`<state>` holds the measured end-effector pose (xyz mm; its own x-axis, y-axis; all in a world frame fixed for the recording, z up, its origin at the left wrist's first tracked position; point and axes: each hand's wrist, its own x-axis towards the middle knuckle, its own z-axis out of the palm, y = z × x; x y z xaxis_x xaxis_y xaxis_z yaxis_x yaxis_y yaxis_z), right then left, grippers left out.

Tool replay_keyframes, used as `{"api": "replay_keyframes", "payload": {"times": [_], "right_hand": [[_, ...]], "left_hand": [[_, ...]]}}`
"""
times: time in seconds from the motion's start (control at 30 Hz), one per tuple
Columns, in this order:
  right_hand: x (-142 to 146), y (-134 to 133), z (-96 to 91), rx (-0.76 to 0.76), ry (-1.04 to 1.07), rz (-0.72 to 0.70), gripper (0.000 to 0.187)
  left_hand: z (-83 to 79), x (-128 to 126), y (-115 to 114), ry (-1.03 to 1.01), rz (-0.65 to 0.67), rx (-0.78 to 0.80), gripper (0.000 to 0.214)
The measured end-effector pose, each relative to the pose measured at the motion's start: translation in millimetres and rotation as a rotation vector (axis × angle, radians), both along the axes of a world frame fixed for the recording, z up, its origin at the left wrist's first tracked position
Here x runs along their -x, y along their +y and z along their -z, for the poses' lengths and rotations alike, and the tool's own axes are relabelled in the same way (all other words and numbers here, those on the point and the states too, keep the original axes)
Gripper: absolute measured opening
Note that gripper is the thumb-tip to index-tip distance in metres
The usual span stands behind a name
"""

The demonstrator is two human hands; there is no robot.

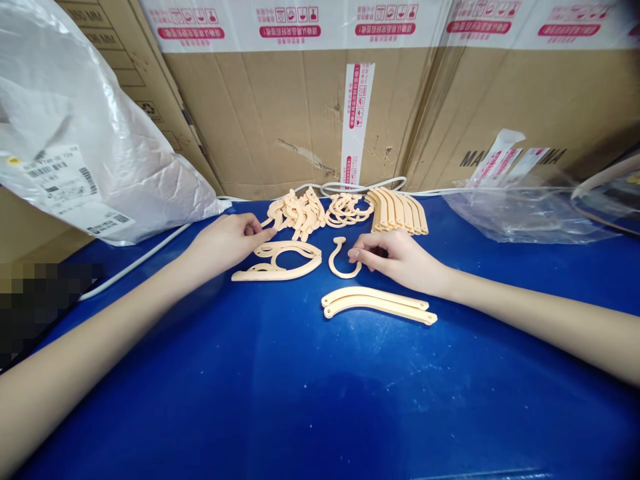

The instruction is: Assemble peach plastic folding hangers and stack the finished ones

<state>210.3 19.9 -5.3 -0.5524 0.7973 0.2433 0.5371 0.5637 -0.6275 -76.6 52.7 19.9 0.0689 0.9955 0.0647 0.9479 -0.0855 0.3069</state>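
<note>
My right hand (pixel 400 259) pinches the open end of a cream plastic hanger hook (pixel 336 265), just over the blue tabletop. My left hand (pixel 227 239) is closed at the left edge of a pile of small wavy cream pieces (pixel 300 212), its thumb and finger on one of them; the grip is partly hidden. Just below that hand rests a folded cream hanger (pixel 285 272). Two long curved hanger arms (pixel 375 303) lie side by side nearer to me, below my right hand.
Along the back are a heap of hooks (pixel 347 210) and a row of hanger arms (pixel 399 212). Behind them run a white cable (pixel 365 188) and cardboard boxes (pixel 290 113). A bulky white plastic bag (pixel 100 140) leans at left; a clear plastic bag (pixel 540 213) lies right.
</note>
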Motion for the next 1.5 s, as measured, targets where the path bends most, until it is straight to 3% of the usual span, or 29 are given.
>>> {"api": "replay_keyframes", "payload": {"times": [0.4,0.67,0.93,1.1,1.27,1.5], "right_hand": [[0.4,-0.7,2.2,-0.096,-0.055,0.003,0.032],[-0.3,-0.6,2.8,-0.113,-0.067,-0.002,0.032],[-0.8,-0.9,2.4,-0.113,-0.073,0.000,0.032],[1.0,-0.7,2.8,-0.104,-0.081,0.005,0.032],[0.6,-0.5,2.9,-0.103,-0.074,0.008,0.031],[0.0,0.5,2.7,-0.026,-0.007,0.019,0.028]], "left_hand": [[8.0,1.9,2.6,0.005,0.039,-0.029,0.033],[2.6,-1.2,-2.2,0.080,0.040,-0.208,0.025],[5.8,5.2,3.7,-0.130,-0.027,-0.177,0.024],[-2.1,2.3,1.1,-0.226,-0.061,-0.202,0.023],[-8.5,-6.0,-5.5,-0.313,-0.060,-0.310,0.019],[-3.3,-26.4,-24.5,-0.396,0.053,-0.540,0.016]]}}
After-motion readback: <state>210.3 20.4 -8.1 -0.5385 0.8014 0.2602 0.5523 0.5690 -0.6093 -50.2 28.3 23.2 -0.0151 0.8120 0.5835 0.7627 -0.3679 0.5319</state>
